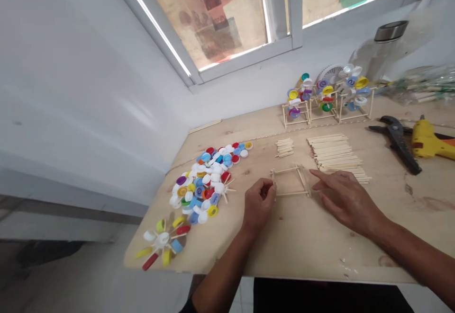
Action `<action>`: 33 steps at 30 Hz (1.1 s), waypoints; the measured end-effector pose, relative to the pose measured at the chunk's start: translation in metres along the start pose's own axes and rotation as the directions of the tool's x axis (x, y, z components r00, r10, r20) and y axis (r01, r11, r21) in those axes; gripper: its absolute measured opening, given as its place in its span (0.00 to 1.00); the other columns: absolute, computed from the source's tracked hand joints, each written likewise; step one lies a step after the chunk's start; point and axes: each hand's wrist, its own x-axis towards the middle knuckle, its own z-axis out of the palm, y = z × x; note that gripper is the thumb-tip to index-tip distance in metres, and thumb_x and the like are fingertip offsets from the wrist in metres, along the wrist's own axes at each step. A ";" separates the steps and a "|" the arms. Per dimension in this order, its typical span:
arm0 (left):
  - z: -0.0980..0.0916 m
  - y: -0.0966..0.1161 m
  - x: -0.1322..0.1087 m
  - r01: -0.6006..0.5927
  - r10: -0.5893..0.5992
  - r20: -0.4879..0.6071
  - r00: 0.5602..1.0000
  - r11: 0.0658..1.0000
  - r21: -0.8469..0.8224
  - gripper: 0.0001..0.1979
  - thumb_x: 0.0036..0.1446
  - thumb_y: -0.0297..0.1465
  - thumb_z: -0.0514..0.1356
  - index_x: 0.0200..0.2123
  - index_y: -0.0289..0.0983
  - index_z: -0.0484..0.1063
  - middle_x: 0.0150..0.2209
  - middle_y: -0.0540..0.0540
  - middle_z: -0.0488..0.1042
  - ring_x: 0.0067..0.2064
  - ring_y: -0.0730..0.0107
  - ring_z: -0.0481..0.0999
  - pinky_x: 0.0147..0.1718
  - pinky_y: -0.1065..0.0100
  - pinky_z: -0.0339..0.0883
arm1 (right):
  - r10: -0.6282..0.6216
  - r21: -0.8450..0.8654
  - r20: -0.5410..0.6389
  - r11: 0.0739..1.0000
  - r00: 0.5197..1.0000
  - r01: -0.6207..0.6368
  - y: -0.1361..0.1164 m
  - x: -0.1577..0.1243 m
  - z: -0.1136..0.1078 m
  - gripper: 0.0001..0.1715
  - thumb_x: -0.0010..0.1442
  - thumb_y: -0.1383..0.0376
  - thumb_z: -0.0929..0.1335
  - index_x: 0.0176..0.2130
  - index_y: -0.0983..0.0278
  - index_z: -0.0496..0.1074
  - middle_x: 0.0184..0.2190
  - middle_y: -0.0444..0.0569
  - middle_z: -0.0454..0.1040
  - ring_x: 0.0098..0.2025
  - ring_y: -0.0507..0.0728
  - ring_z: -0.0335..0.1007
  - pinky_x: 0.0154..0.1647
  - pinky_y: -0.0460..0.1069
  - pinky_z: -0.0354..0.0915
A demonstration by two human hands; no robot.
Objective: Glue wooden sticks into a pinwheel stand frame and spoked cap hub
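Note:
A small frame of wooden sticks (290, 193) stands on the table between my hands. My left hand (259, 204) is closed in a pinch on its left end, thumb and forefinger together at the stick there. My right hand (343, 199) is open just right of the frame, with fingers stretched toward its right end and nothing held. Whether a fingertip touches the frame I cannot tell. Behind my right hand lies a row of long wooden sticks (332, 149), and a small pile of short sticks (285, 147) is to its left.
Colourful bottle caps (204, 185) are heaped on the left. A wheel of caps on sticks (162, 240) lies near the front-left edge. Finished-looking cap wheels on stick frames (327, 100) stand along the wall. Pliers (396, 142) and a yellow glue gun (428, 138) lie at right.

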 end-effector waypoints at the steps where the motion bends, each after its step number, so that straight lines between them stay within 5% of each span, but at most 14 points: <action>1: 0.000 -0.001 0.000 0.005 -0.005 0.003 1.000 1.000 -0.008 0.09 0.54 0.35 0.56 0.29 0.35 0.69 0.21 0.53 0.64 0.23 0.77 0.62 0.23 0.75 0.56 | -0.001 0.002 0.001 1.000 1.000 0.001 0.000 0.000 0.000 0.33 0.59 0.69 0.62 0.62 0.58 0.52 0.37 0.46 0.78 0.40 0.56 0.72 0.47 0.57 0.60; 15: 0.000 -0.007 -0.002 0.020 -0.021 -0.006 1.000 0.996 -0.086 0.09 0.54 0.35 0.56 0.30 0.35 0.70 0.21 0.53 0.65 0.23 0.76 0.63 0.24 0.74 0.57 | 0.018 -0.014 0.010 1.000 1.000 -0.018 -0.002 0.001 -0.001 0.30 0.59 0.69 0.61 0.60 0.57 0.55 0.37 0.46 0.78 0.41 0.58 0.73 0.47 0.58 0.60; 29: -0.001 -0.006 -0.003 0.030 -0.032 -0.014 0.999 0.987 -0.159 0.11 0.53 0.36 0.57 0.33 0.35 0.71 0.22 0.53 0.66 0.24 0.75 0.64 0.24 0.74 0.59 | 0.165 -0.108 -0.274 0.974 0.947 -0.201 0.007 0.006 -0.016 0.20 0.60 0.66 0.62 0.52 0.60 0.66 0.32 0.48 0.78 0.37 0.59 0.73 0.45 0.57 0.62; 33: -0.002 -0.007 -0.003 -0.003 -0.018 -0.118 0.993 0.985 -0.171 0.11 0.54 0.36 0.56 0.36 0.35 0.71 0.25 0.51 0.68 0.28 0.73 0.67 0.28 0.73 0.62 | 0.233 -0.100 -0.311 0.956 0.921 -0.276 0.007 0.007 -0.020 0.18 0.60 0.65 0.62 0.50 0.60 0.68 0.32 0.47 0.78 0.38 0.59 0.73 0.43 0.57 0.64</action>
